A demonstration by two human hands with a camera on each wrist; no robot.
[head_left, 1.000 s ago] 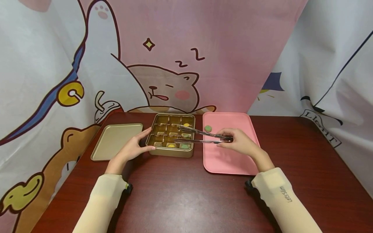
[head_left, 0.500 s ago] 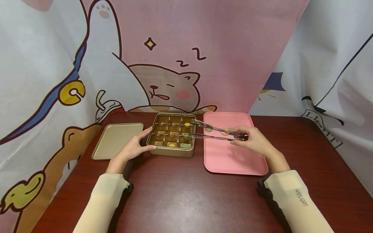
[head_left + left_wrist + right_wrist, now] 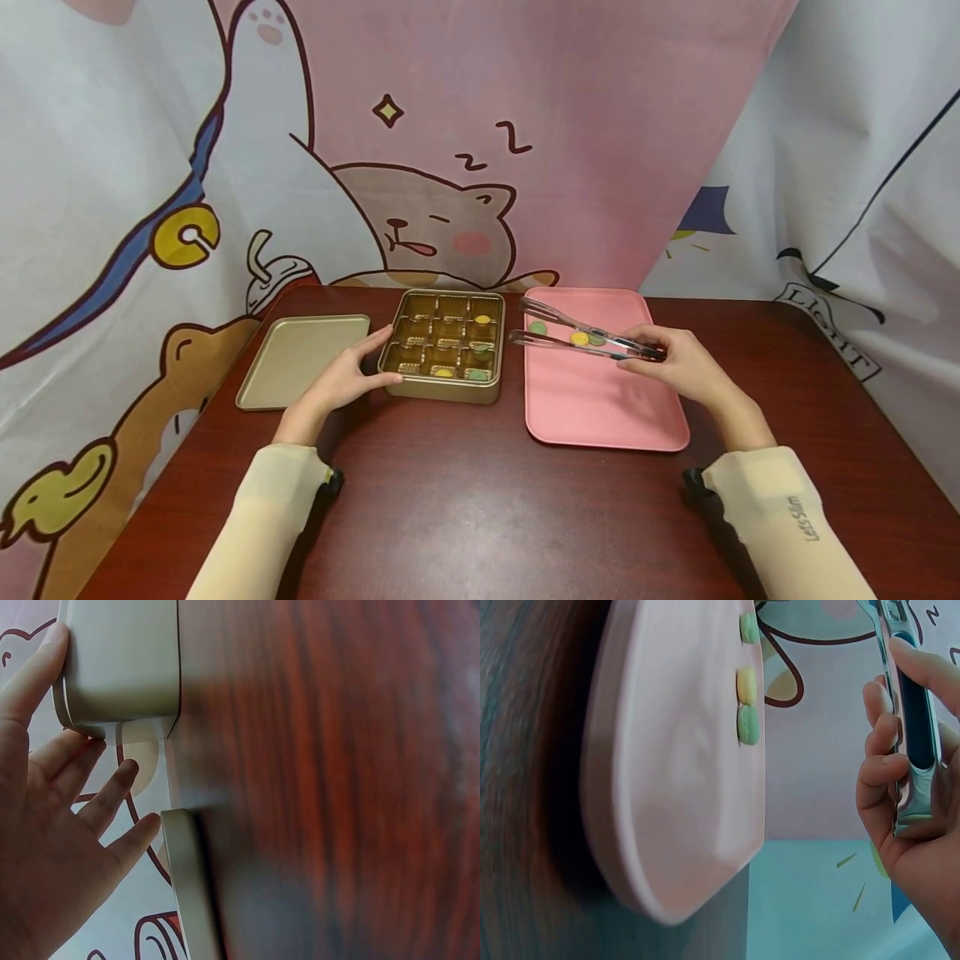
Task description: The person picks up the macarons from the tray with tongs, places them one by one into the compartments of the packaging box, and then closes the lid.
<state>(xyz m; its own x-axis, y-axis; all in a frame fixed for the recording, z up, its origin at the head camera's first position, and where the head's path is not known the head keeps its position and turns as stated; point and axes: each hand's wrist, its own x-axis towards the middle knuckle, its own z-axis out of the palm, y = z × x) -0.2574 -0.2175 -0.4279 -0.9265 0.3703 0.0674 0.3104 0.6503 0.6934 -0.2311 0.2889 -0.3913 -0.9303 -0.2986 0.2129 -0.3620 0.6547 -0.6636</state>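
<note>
In the head view my left hand (image 3: 339, 382) rests at the near left corner of a gold tin (image 3: 442, 391), thumb at the front wall and fingers along the left side. Its fingers look nearly straight in the left wrist view. The tin has a divided insert with several green and yellow macarons in its right and front compartments. My right hand (image 3: 678, 360) grips metal tongs (image 3: 564, 319) by their dark handle. The tong arms stand apart with nothing between the tips, over the far left of the pink tray (image 3: 600, 417). Green macaron (image 3: 748, 725) and yellow macaron (image 3: 746, 685) sit side by side there; another green macaron (image 3: 749, 627) lies apart.
Left of the tin, partly behind my left hand, lies a flat gold lid (image 3: 300, 354). All stand on a dark red-brown wooden table (image 3: 480, 500). A cartoon-printed curtain (image 3: 600, 150) hangs behind the table's far edge and at the sides.
My right hand and the tongs have moved right, from over the tin to over the tray. A green macaron formerly between the tips lies in the tin. My left hand stays put.
</note>
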